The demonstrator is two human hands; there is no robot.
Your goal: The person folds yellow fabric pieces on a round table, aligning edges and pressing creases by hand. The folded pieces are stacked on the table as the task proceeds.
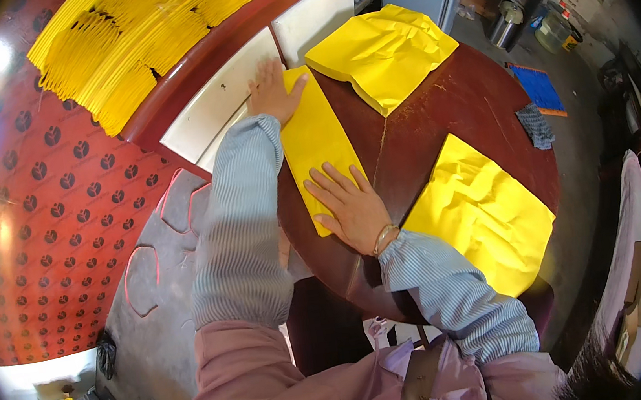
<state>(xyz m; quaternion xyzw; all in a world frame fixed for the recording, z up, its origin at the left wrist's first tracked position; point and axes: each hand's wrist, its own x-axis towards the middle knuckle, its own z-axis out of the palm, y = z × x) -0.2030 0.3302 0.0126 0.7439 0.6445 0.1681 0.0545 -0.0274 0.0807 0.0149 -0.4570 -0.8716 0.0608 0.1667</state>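
A long yellow folded sheet (318,133), paper-like, lies on the round dark red table (395,164). My right hand (349,206) rests flat across its near end with the fingers spread. Up at its far end, my left hand (275,93) lies stretched out with the thumb toward the sheet; whether its palm presses on the sheet's edge or on the white drawer front beside it, I cannot tell. Two wider creased yellow sheets lie on the same table: one stack (387,54) at the far side, another (488,216) right of my right forearm.
Many folded yellow pieces (137,43) are piled on a red-topped cabinet at the far left, with white drawer fronts (222,100). A red patterned panel (53,214) fills the left. Red cord (141,280) lies on the grey floor. A checked cloth (536,126) hangs at the table's right edge.
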